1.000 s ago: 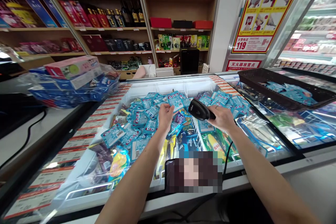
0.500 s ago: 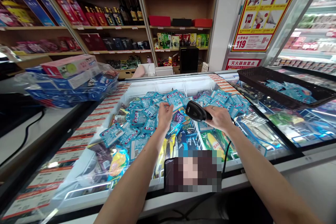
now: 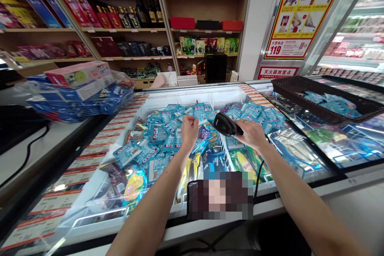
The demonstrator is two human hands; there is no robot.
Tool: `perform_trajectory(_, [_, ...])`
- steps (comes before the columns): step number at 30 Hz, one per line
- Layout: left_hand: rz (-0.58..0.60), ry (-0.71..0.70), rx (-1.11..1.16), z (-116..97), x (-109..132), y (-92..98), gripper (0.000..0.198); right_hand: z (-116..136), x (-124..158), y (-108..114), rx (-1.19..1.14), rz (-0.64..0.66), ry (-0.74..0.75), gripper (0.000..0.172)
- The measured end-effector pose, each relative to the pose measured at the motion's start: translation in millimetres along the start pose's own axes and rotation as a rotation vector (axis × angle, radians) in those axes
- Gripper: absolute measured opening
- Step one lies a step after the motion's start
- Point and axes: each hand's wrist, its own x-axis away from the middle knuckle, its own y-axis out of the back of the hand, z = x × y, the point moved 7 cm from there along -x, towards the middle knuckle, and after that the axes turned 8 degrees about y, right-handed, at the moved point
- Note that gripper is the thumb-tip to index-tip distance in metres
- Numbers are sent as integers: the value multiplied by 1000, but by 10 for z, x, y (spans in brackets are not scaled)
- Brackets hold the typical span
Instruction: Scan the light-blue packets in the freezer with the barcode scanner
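My left hand (image 3: 189, 131) pinches a blue packet (image 3: 200, 113) by its lower left edge, above the glass top of a chest freezer (image 3: 168, 97). To its right, my right hand (image 3: 250, 133) is wrapped round the handle of a black scanner (image 3: 224, 124), whose head points left towards the packet. A black cable runs down from the scanner past my right wrist. Many similar blue packets (image 3: 157, 134) lie spread below and around both hands. A dark phone-like device (image 3: 196, 200), partly blurred out, rests at the freezer's front edge.
On the right stands a dark basket (image 3: 318, 106) with blue packets inside. Plastic-wrapped boxes (image 3: 81, 96) sit at the left. Behind the freezer are stocked shelves (image 3: 126, 30) and a red and yellow poster (image 3: 303, 12). Price labels (image 3: 99, 152) line the left side.
The packet in my left hand has turned slightly and its printed face stands more upright. The scanner has shifted slightly to the right and tilted a little.
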Motion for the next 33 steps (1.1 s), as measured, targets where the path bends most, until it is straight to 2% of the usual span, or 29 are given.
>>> perform_trajectory(5, [-119, -176, -357, -182, -29, 242, 27, -126, 30, 33, 43, -54, -119, 33])
perform_trajectory(8, [-124, -351, -507, -344, 41, 245, 38, -164, 38, 46, 59, -75, -154, 32])
perform_trajectory(10, [0, -483, -576, -411, 124, 94, 38, -168, 36, 57, 62, -86, -156, 31])
perform_trajectory(13, [332, -650, -677, -379, 291, -246, 31, -169, 32, 74, 65, -92, -156, 31])
perform_trajectory(14, [391, -670, -714, -344, 322, -312, 30, -174, 32, 78, 67, -90, -161, 31])
perform_trajectory(16, [393, -656, -776, -280, 311, -344, 30, -189, 33, 81, 66, -83, -173, 31])
perform_trajectory(21, [206, -597, -859, -240, 174, -216, 32, -230, 35, 85, 51, -84, -197, 29])
perform_trajectory(23, [163, -612, -869, -257, 156, -223, 34, -230, 32, 89, 55, -88, -196, 29])
perform_trajectory(25, [194, -654, -866, -271, 176, -301, 39, -218, 28, 91, 61, -85, -189, 29])
perform_trajectory(29, [358, -675, -898, -280, 247, -480, 41, -192, 21, 90, 65, -78, -176, 30])
perform_trajectory(33, [379, -660, -929, -383, 288, -476, 40, -184, 22, 103, 73, -106, -173, 29])
